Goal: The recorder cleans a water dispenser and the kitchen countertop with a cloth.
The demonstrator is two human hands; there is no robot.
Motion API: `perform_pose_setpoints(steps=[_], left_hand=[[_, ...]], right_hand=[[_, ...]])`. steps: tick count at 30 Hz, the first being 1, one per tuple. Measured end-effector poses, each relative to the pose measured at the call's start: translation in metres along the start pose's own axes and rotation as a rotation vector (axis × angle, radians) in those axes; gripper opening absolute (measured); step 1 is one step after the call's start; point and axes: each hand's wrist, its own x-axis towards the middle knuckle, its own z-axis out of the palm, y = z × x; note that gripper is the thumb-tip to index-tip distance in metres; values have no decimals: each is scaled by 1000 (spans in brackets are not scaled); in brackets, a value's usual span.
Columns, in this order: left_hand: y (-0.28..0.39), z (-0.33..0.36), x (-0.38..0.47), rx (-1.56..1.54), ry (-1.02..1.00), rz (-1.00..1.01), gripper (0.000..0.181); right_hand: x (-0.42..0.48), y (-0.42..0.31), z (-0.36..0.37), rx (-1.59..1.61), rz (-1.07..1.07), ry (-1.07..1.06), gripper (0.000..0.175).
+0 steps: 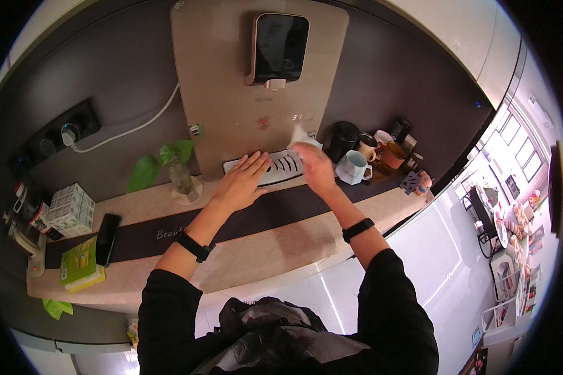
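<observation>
A white tissue or cloth (298, 134) is gripped in my right hand (315, 164), against the lower right part of a beige wall-mounted water dispenser (225, 108). The hand is slightly blurred, and part of the tissue is hidden by its fingers. My left hand (241, 183) rests flat with fingers extended, over the left end of the slotted drip tray (285, 174) below the dispenser. It holds nothing that I can see. Higher up is the dispenser's black glossy outlet unit (280, 49), and a lit number shows on the panel.
Right of the tray stand a pale faceted mug (353, 167), a black canister (343, 140) and several cups. On the left are a plant in a glass vase (182, 177), a phone (107, 240), a green pack (80, 262) and a tissue box (71, 210). A white cable (140, 126) crosses the wall.
</observation>
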Motion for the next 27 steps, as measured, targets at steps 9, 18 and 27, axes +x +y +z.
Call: perform_pose_setpoints(steps=[9,18,27], left_hand=[[-7,4,1,-107,25,-75,68],[-7,3,-1,-92,-21,-63,65],[7,-4,5,-36,-35,-106,63]], right_hand=[[-9,5,-6,14,36,-326,27],[-4,14,-17,-98,278,-105,10],[-26,50,-5,22,700,113,29]])
